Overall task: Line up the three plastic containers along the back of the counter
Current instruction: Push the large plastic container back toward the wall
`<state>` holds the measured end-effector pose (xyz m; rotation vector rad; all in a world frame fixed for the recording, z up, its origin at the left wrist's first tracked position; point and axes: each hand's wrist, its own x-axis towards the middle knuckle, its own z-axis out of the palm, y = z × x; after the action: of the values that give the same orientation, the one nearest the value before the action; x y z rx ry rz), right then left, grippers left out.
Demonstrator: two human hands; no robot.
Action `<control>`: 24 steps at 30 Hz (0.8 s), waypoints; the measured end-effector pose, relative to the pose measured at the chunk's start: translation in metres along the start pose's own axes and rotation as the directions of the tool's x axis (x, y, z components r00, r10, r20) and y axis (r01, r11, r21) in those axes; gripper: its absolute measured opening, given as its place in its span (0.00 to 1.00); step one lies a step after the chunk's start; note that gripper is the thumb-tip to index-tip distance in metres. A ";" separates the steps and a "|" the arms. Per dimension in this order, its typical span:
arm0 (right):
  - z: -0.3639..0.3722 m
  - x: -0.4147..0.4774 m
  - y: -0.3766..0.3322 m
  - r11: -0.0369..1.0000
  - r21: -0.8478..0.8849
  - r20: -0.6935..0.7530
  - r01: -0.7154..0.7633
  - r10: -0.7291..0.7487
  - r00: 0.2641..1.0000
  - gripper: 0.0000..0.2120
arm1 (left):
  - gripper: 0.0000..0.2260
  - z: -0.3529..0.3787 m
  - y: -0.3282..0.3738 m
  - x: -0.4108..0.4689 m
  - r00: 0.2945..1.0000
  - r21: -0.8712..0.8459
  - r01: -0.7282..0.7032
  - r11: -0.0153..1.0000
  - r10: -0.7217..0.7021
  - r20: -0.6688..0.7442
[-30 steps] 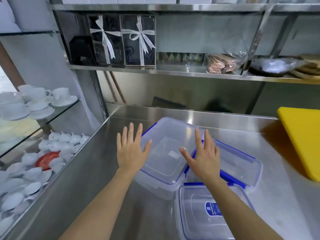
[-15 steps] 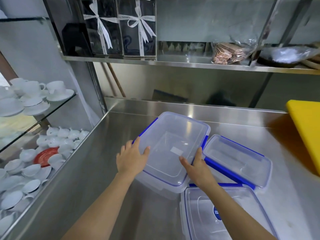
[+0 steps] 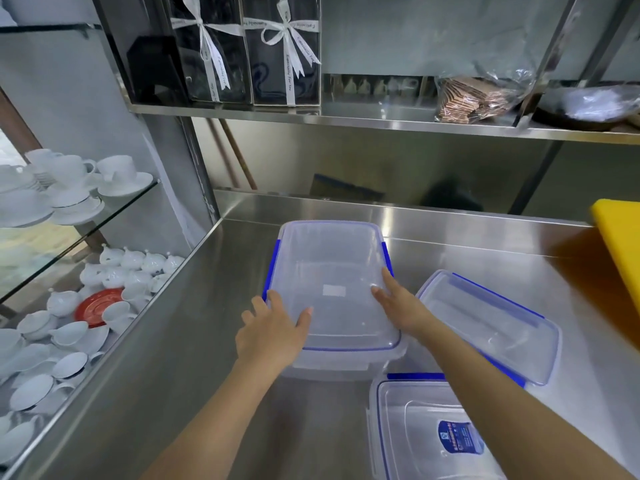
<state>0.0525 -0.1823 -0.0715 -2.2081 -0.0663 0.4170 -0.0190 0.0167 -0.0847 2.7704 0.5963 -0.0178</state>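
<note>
Three clear plastic containers with blue clips stand on a steel counter [image 3: 467, 261]. The large container [image 3: 329, 268] is in the middle, squared to the back wall. My left hand [image 3: 273, 332] grips its near left corner and my right hand [image 3: 398, 303] grips its right side. A smaller container [image 3: 491, 323] lies angled to the right, close behind my right forearm. A third container [image 3: 426, 434] with a blue label sits nearest me at the bottom, partly hidden by my right arm.
A yellow cutting board [image 3: 620, 244] leans at the right edge. A steel shelf [image 3: 381, 121] above holds ribboned black boxes [image 3: 249, 53] and a bag. White cups and saucers [image 3: 69, 188] fill glass shelves to the left.
My hands came down from hovering and closed on the large container. It has turned from angled to square with the back wall and moved farther back.
</note>
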 end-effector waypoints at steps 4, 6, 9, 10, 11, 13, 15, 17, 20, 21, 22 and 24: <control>-0.002 0.011 -0.003 0.995 -0.097 0.018 -0.038 0.040 0.999 0.28 | 0.36 0.000 -0.004 -0.003 1.000 -0.081 -0.011 0.997 0.013 0.026; 0.002 0.009 -0.001 0.953 -0.301 -0.057 -0.040 0.024 0.998 0.31 | 0.45 -0.003 -0.011 0.000 0.989 -0.108 -0.089 0.990 0.101 0.104; 0.003 -0.004 0.005 0.877 -0.449 0.020 0.173 -0.184 0.983 0.41 | 0.56 -0.012 -0.027 0.009 0.910 -0.136 -0.247 0.959 0.278 0.307; 0.003 -0.009 0.007 0.854 -0.441 0.125 0.276 -0.247 0.961 0.44 | 0.57 -0.013 -0.032 0.013 0.881 -0.133 -0.295 0.946 0.323 0.346; 0.004 -0.013 0.010 0.818 -0.448 0.219 0.362 -0.292 0.931 0.46 | 0.58 -0.014 -0.036 0.015 0.860 -0.129 -0.334 0.934 0.358 0.363; 0.005 -0.018 0.016 0.727 -0.508 0.324 0.461 -0.335 0.885 0.47 | 0.57 -0.015 -0.040 0.019 0.844 -0.142 -0.370 0.918 0.396 0.362; 0.006 -0.018 0.018 0.655 -0.565 0.339 0.502 -0.370 0.865 0.46 | 0.56 -0.016 -0.042 0.024 0.839 -0.182 -0.365 0.913 0.407 0.360; 0.007 -0.016 0.017 0.605 -0.607 0.327 0.516 -0.401 0.856 0.44 | 0.55 -0.016 -0.045 0.031 0.836 -0.213 -0.360 0.908 0.415 0.358; 0.009 -0.006 0.013 0.578 -0.644 0.281 0.501 -0.431 0.858 0.43 | 0.54 -0.018 -0.047 0.047 0.830 -0.230 -0.372 0.899 0.433 0.352; 0.010 -0.001 0.011 0.571 -0.656 0.264 0.495 -0.440 0.858 0.43 | 0.53 -0.019 -0.047 0.054 0.826 -0.236 -0.376 0.896 0.440 0.352; 0.012 0.004 0.009 0.565 -0.665 0.250 0.488 -0.447 0.859 0.43 | 0.52 -0.019 -0.047 0.061 0.823 -0.246 -0.379 0.892 0.446 0.352; 0.013 0.015 0.006 0.573 -0.669 0.231 0.473 -0.444 0.866 0.43 | 0.51 -0.019 -0.047 0.076 0.822 -0.275 -0.381 0.883 0.460 0.336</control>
<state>0.0620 -0.1731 -0.0878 -2.8024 -0.9673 0.1281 0.0301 0.0933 -0.0857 2.5346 -0.1247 -0.3868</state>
